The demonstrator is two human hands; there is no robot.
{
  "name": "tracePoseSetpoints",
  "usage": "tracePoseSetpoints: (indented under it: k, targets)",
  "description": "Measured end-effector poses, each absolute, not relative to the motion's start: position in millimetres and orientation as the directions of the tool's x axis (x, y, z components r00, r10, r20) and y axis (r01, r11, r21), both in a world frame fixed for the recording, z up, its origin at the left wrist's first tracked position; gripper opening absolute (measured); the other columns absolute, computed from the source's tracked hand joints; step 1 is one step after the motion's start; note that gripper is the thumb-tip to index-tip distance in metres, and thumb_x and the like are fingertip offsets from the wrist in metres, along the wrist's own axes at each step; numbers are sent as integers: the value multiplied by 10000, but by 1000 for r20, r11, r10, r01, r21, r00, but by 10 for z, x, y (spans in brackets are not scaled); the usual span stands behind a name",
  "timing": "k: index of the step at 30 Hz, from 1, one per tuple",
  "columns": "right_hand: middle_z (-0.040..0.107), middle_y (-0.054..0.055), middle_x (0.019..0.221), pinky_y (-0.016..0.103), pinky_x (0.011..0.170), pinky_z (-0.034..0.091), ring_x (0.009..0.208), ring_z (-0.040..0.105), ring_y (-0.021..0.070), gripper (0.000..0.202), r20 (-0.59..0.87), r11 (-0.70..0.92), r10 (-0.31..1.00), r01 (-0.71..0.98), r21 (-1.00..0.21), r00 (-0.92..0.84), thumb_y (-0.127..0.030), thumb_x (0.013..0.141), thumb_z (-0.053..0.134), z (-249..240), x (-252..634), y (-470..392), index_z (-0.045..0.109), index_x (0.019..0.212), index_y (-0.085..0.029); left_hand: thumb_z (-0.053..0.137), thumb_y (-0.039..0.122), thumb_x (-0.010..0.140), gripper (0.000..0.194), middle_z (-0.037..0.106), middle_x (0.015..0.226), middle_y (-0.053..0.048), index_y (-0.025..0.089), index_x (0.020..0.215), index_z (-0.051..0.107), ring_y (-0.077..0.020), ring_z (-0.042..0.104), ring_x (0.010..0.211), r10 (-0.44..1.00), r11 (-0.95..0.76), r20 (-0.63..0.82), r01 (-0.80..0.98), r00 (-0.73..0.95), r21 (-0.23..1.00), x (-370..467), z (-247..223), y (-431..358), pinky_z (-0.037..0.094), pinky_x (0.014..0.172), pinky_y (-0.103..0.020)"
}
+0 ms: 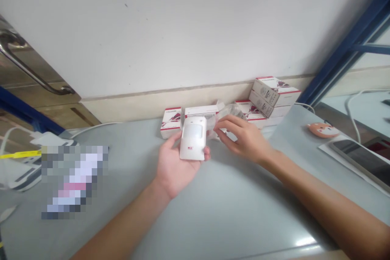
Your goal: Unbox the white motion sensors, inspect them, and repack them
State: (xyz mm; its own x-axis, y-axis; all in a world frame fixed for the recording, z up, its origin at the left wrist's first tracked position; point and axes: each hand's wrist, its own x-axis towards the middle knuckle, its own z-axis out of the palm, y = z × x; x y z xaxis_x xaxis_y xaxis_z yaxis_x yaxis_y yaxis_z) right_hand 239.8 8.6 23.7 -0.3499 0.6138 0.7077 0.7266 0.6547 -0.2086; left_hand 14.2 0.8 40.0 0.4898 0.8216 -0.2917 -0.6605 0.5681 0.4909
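Observation:
My left hand (176, 166) is closed around a white motion sensor (193, 138), palm up. The sensor's front, with its pale curved window and small red lettering, faces me, and my fingertips wrap its right edge. Just right of it, my right hand (243, 138) is closed, thumb and fingers drawn together. What lies between those fingertips is too blurred to make out. Crumpled clear plastic (232, 111) shows right behind the right hand, partly hidden by it. An opened white box (201, 111) lies on its side behind the sensor.
A red-and-white box (171, 122) stands left of the opened one. More such boxes (274, 95) are stacked by the wall at right. An orange animal-faced object (323, 130) and a dark phone-like device (359, 158) lie right. White cables and a pixelated item (76, 183) are left on the grey table (243, 211).

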Motion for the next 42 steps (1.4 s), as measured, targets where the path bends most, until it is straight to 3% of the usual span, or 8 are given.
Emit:
tracePoseSetpoints:
  k: [6, 13, 19, 24, 30, 35, 39, 42]
  targets:
    - [747, 74, 1088, 315, 712, 534, 930, 714, 205, 129, 654, 671, 636, 713, -204, -410, -216, 1036, 559, 241, 2389, 58, 681, 1077, -230, 547, 340, 970, 403, 682, 1371, -183, 193, 1317, 691, -225, 649, 744, 858, 510, -232, -711, 458, 485, 106, 412, 57, 556, 695, -388]
    - [736, 86, 1113, 370, 818, 569, 1008, 699, 239, 103, 708, 687, 591, 701, -191, -387, -209, 1025, 580, 262, 2386, 60, 670, 1072, -229, 597, 369, 954, 388, 714, 1139, -211, 147, 1253, 704, -236, 657, 749, 817, 572, -278, -652, 505, 498, 87, 348, 121, 562, 725, -377]
    - [706, 94, 1138, 397, 893, 593, 1082, 691, 244, 122, 746, 716, 581, 640, -279, -325, -177, 1004, 601, 248, 2391, 92, 662, 1082, -249, 593, 374, 963, 374, 688, 1172, -222, 143, 1240, 691, -216, 648, 735, 799, 597, -260, -664, 542, 450, 102, 367, 91, 561, 713, -363]
    - [696, 106, 1146, 414, 919, 602, 1097, 697, 249, 135, 753, 757, 547, 600, -259, -366, -176, 1006, 602, 201, 2363, 90, 661, 1102, -251, 582, 373, 974, 368, 690, 1071, -196, 142, 1243, 680, -218, 640, 737, 822, 564, -216, -707, 526, 427, 98, 381, 83, 554, 711, -359]
    - [699, 112, 1173, 420, 922, 606, 1122, 694, 252, 176, 696, 737, 610, 595, -321, -380, -182, 1020, 560, 186, 2331, 67, 675, 1131, -256, 561, 384, 970, 379, 686, 1144, -190, 165, 1262, 662, -183, 598, 689, 849, 526, -204, -744, 487, 412, 72, 416, 93, 536, 662, -340]
    - [721, 96, 1163, 391, 860, 605, 1033, 714, 232, 261, 627, 716, 661, 599, -360, -413, -170, 1034, 496, 179, 2337, 65, 683, 1188, -265, 555, 379, 953, 357, 709, 1045, -159, 158, 1200, 684, -196, 611, 664, 869, 492, -220, -718, 444, 493, 91, 426, 90, 530, 653, -358]
    - [714, 74, 1052, 366, 789, 587, 893, 695, 213, 182, 717, 645, 670, 627, -437, -190, -234, 1033, 534, 215, 2371, 81, 649, 1170, -269, 586, 362, 936, 363, 733, 1062, -178, 133, 1192, 703, -233, 652, 690, 883, 448, -182, -663, 432, 599, 92, 383, 112, 532, 647, -376]
    - [644, 122, 1222, 393, 818, 594, 998, 676, 239, 357, 734, 535, 674, 629, -563, 84, -358, 1000, 626, 257, 2406, 111, 578, 1340, -257, 605, 342, 930, 317, 737, 1001, -159, 132, 1138, 720, -252, 672, 714, 885, 436, -169, -645, 434, 628, 78, 337, 140, 536, 642, -379]
